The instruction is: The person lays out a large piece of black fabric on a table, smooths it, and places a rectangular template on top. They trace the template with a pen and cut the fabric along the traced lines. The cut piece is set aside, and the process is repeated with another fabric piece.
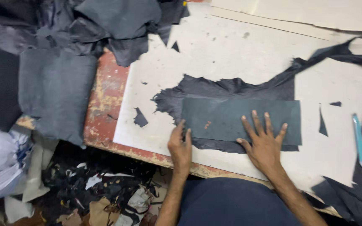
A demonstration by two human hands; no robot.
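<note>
Worn and scratched, the pale cutting board (231, 54) covers most of the table (105, 104), whose red, chipped edge shows along the board's left side. On the board lies a ragged piece of black leather (231, 88), its torn edge reaching left and a long thin tail running up to the right. On top of it sits a dark grey rectangular pattern (231, 117), laid flat and nearly level with the near edge of the board. The right hand (265, 144) lies flat on the lower right part of the pattern, palm down with its fingers spread wide, holding nothing in its grip. The left hand (180, 148) rests at the pattern's lower left corner, fingers together and pointing at that edge; whether it pinches the corner or only touches it I cannot tell. A blue-handled knife (360, 142) lies on the board well to the right of the hands. Small black scraps (140, 118) are scattered on the board, and more ragged black pieces (348, 196) lie at the right near corner. A heap of dark leather pieces (84, 25) is piled at the upper left, with a grey sheet (55, 92) hanging over the table's left end. Below, on the floor, lie black trimmings and paper waste (105, 192).
</note>
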